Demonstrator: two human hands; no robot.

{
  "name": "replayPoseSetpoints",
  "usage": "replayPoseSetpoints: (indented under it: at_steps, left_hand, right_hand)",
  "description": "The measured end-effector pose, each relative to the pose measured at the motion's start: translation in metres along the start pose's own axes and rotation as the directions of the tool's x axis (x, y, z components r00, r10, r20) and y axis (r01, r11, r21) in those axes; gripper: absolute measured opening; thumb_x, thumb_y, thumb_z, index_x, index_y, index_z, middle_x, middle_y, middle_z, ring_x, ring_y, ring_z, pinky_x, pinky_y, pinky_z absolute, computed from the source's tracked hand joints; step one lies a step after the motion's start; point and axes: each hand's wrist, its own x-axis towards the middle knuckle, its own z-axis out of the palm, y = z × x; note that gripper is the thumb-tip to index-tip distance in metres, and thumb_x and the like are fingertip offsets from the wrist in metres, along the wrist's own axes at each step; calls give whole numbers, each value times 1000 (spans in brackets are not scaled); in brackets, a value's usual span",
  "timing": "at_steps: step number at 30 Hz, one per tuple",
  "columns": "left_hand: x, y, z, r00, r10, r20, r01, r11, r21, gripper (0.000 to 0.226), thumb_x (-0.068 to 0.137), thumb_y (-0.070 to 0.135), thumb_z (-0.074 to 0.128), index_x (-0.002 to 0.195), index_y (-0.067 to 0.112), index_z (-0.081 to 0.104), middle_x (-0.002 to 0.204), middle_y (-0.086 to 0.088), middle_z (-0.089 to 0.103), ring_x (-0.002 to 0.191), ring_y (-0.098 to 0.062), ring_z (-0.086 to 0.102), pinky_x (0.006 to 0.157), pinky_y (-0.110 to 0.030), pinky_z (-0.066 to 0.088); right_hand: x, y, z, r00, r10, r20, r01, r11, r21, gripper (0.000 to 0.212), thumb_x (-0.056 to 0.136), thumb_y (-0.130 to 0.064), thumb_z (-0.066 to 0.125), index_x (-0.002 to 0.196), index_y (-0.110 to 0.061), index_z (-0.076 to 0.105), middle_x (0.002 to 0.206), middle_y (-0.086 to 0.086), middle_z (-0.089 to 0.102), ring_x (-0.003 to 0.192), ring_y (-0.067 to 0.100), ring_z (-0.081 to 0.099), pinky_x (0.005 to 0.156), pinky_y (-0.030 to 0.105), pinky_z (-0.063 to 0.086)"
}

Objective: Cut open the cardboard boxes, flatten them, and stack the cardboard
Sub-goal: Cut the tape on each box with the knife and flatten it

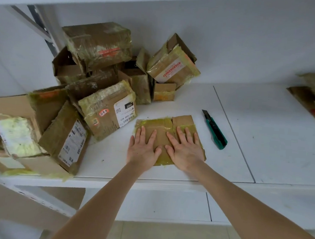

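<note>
The left grip (143, 150) lies open, fingers straight and spread, with the palm pressing down on the near left part of the flattened box (182, 121). The right grip (185, 150) does the same just beside it, over the right half, and the two thumbs almost meet above the middle. Neither grip curls round anything.

The flattened box lies on the white shelf (262, 137), near its front edge and straight ahead of the person. It is a small brown piece with yellowish tape across its far part and along its edges.

It looks light and thin. The panels are probably stiff but the folds springy, so it may lift once the pressure comes off. The taped bands look glossy and could be slick or tacky. A sound hold would be a pinch on the bare cardboard at either side edge, thumb above and fingers beneath, rather than on the tape.

Just to the right, apart from the cardboard, lies a green utility knife (215, 131) with its dark blade end pointing away from the person. To the left is a pile of taped boxes (105, 107), which appear not yet flattened. At the far right edge of the shelf, well apart, lies flat cardboard (312, 103), partly out of view. This is probably the stack the piece belongs on.
</note>
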Motion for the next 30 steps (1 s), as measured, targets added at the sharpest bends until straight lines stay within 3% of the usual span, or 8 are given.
replayPoseSetpoints:
  at_steps: [6, 9, 12, 18, 21, 24, 27, 30]
  left_hand:
    - [-3, -1, 1, 997, -2, -83, -7, 994, -112, 56, 100, 49, 18, 153, 32, 10, 161, -10, -6, 148, -23, -7, 119, -39, -1]
    - [-7, -2, 2, 970, -26, -240, -15, 986, -165, 48, 101, 41, 30, 148, 30, 31, 159, -11, 12, 146, -26, 14, 118, -37, 12]
    - [-12, 3, 1, 948, -162, -275, 106, 972, -208, 52, 98, 40, 36, 146, 21, 32, 156, -19, 18, 143, -32, 21, 116, -40, 17]
    - [-15, 25, -23, 923, -345, -171, 191, 796, -574, 52, 98, 33, 41, 145, 13, 31, 153, -12, 28, 133, -33, 39, 105, -47, 38]
    - [-11, 47, -39, 900, -415, -135, 205, 675, -709, 54, 98, 32, 43, 147, 15, 30, 150, -12, 31, 132, -33, 38, 106, -50, 37]
    - [-9, 88, -53, 878, -441, -188, 184, 672, -718, 59, 97, 31, 47, 148, 13, 25, 148, -13, 32, 131, -35, 38, 106, -51, 37]
    - [-4, 150, -66, 880, -462, -112, 204, 579, -789, 61, 97, 33, 46, 148, 11, 22, 146, -14, 34, 124, -38, 46, 99, -48, 40]
    - [-2, 218, -69, 894, -447, -34, 217, 498, -840, 47, 97, 30, 48, 137, 6, 41, 130, -18, 54, 114, -37, 53, 94, -42, 44]
  right_hand:
    - [-8, -2, -9, 1000, -1, 12, 0, 998, 61, 58, 97, -59, 6, 152, -40, 3, 162, -1, -8, 148, 24, -11, 119, 46, -8]
    - [-19, 5, -23, 997, 73, -37, -56, 941, 334, 55, 97, -49, 41, 149, -34, 28, 160, 4, 12, 147, 27, 8, 120, 43, 13]
    - [-32, 18, -36, 932, 349, -96, -236, 787, 570, 60, 88, -32, 64, 142, -30, 38, 150, 9, 29, 134, 29, 37, 106, 41, 38]
    - [-35, 35, -65, 868, 471, 158, -282, 206, 937, 74, 84, -17, 72, 147, -16, 33, 140, 7, 49, 124, 25, 49, 106, 36, 40]
    - [-44, 56, -78, 872, 475, 118, -198, 122, 973, 58, 84, -8, 69, 137, -19, 47, 127, 5, 58, 108, 21, 57, 93, 32, 47]
    - [-62, 100, -90, 860, 505, 73, -107, 38, 994, 45, 85, -4, 66, 123, -24, 55, 111, 1, 63, 96, 18, 61, 80, 26, 48]
    - [-86, 158, -98, 844, 535, 47, -40, -25, 999, 40, 86, -2, 65, 115, -28, 55, 103, 1, 65, 92, 18, 63, 81, 28, 49]
    - [-119, 224, -99, 839, 543, 42, -17, -51, 999, 42, 86, -1, 65, 119, -26, 56, 103, 0, 65, 94, 19, 64, 86, 31, 51]
